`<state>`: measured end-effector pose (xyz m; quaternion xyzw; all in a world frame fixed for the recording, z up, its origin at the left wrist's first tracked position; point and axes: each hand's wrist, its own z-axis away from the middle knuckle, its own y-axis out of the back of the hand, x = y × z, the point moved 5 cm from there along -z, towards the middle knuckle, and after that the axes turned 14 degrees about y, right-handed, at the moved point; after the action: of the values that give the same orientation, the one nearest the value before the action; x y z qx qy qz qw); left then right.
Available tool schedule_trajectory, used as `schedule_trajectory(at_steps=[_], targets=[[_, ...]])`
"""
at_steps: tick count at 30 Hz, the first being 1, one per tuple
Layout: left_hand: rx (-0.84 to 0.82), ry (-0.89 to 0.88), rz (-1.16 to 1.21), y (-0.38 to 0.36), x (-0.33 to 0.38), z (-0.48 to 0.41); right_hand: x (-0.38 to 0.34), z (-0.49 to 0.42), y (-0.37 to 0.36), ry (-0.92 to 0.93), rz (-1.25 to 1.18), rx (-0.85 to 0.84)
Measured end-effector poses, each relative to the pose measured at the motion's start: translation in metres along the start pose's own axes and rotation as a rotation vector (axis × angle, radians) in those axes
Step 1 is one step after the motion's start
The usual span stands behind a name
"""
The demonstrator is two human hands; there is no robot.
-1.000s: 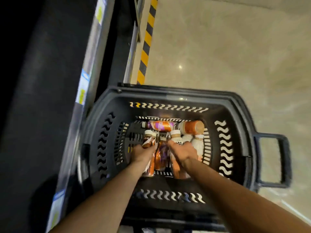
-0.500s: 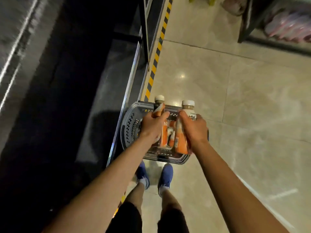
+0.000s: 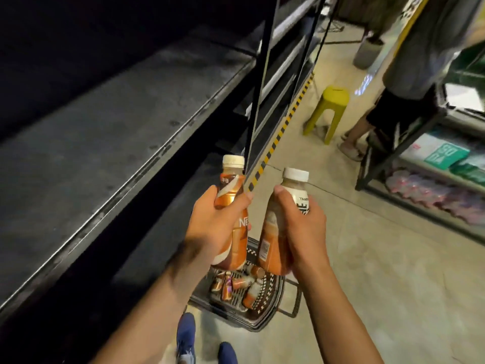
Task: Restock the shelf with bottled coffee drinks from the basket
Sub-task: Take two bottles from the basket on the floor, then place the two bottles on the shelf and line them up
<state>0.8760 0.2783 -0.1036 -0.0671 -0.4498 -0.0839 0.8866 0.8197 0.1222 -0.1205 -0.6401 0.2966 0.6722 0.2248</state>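
My left hand grips an orange coffee bottle with a white cap, held upright. My right hand grips a second coffee bottle, orange below and white near its cap. Both bottles hang side by side above the dark basket, which stands on the floor by my feet. Several more coffee bottles lie inside it. The grey metal shelf runs along my left, bare and dark.
A black upright post of the shelf rises just behind the left bottle. A yellow stool and a standing person are ahead on the right. Another rack with packaged goods lines the right side. Yellow-black tape marks the floor edge.
Both hands took a bottle each out of the basket and lifted them up. My view rose from the basket toward the shelf and aisle.
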Motion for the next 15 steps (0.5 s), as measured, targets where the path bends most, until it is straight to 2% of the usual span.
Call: schedule_trajectory(at_steps=[5,15], targets=[[0.16,-0.124,0.079,0.054,0.015,0.073,-0.062,0.033,-0.049,0.123,-0.137,-0.255],[0.725,-0.318,0.2,0.206,0.011,0.25,-0.167,0.197,-0.172,0.252,-0.332,-0.885]])
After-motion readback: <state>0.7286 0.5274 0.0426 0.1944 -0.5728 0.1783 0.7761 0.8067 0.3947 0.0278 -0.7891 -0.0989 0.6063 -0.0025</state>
